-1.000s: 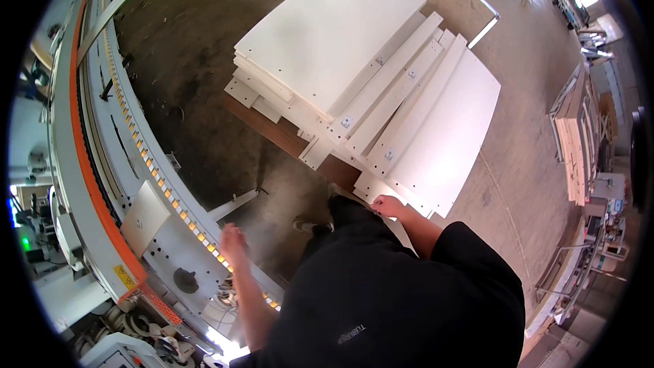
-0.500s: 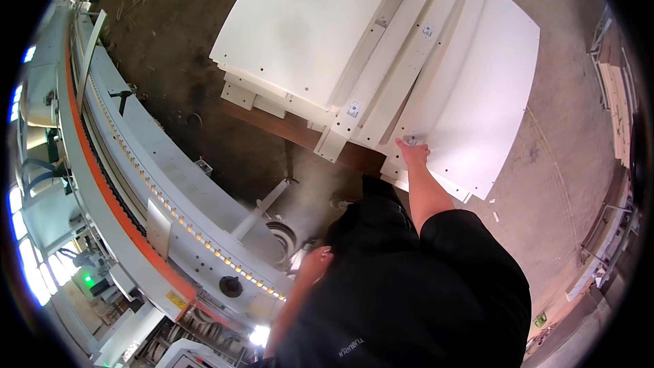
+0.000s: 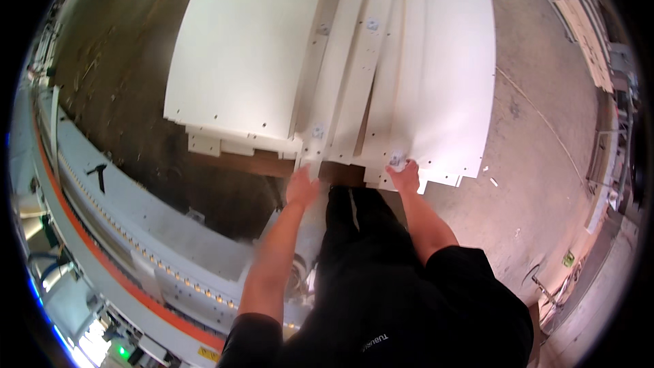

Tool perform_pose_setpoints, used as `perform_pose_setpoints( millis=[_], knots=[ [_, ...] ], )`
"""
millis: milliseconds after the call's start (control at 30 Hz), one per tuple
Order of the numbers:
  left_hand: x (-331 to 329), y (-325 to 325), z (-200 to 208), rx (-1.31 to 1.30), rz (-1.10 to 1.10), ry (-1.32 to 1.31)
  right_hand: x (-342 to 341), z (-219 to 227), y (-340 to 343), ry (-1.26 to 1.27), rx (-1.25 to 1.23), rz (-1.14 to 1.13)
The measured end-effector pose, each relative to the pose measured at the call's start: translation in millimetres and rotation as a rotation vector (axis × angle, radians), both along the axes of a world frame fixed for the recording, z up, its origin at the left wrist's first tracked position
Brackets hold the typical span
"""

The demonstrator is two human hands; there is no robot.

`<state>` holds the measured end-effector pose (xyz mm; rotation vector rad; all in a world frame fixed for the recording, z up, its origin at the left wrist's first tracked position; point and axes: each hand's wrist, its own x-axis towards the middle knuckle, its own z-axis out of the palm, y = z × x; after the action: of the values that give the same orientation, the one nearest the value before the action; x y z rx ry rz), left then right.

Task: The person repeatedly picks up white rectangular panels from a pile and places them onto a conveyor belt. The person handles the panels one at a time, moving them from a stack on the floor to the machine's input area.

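Observation:
A stack of white panels lies in front of me, with a wide white panel point(image 3: 238, 48) on the left and another wide panel point(image 3: 453, 75) on the right. Several narrow white boards run lengthwise between them, some with small square labels. My left hand point(image 3: 302, 187) is closed on the near end of a narrow white board point(image 3: 325, 99), its fingertips slightly blurred. At the near end of the right-hand stack, my right hand point(image 3: 406, 176) grips a white board point(image 3: 394, 112) beside its label, thumb on top. The undersides of both grips are hidden.
A long grey machine point(image 3: 157, 215) with an orange strip point(image 3: 129, 269) curves along my left side. Beneath the panels shows a brown support point(image 3: 252, 163). Light wooden strips point(image 3: 586, 41) lie far right on the concrete floor point(image 3: 524, 163).
My left hand has come up from beside the machine to the narrow board's end. My right hand stays at the same label. The view has turned, so the stack appears straighter and farther left.

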<state>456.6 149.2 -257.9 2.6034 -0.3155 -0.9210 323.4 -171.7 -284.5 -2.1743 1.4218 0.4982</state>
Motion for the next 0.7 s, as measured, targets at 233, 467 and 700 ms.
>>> perform_pose_setpoints(
  millis=[233,467,700],
  knots=[
    [57.9,-66.0,-48.5,-0.119,0.283,-0.074,-88.3,21.9,7.0,-0.267,0.096,0.179],
    [74.5,-102.8,-21.1,0.041,0.289,-0.005,-180.6,54.1,26.5,-0.196,0.207,0.052],
    [76.6,-112.0,26.2,-0.184,0.244,-0.050,-198.6,56.0,14.8,-0.107,0.338,0.041]
  ],
)
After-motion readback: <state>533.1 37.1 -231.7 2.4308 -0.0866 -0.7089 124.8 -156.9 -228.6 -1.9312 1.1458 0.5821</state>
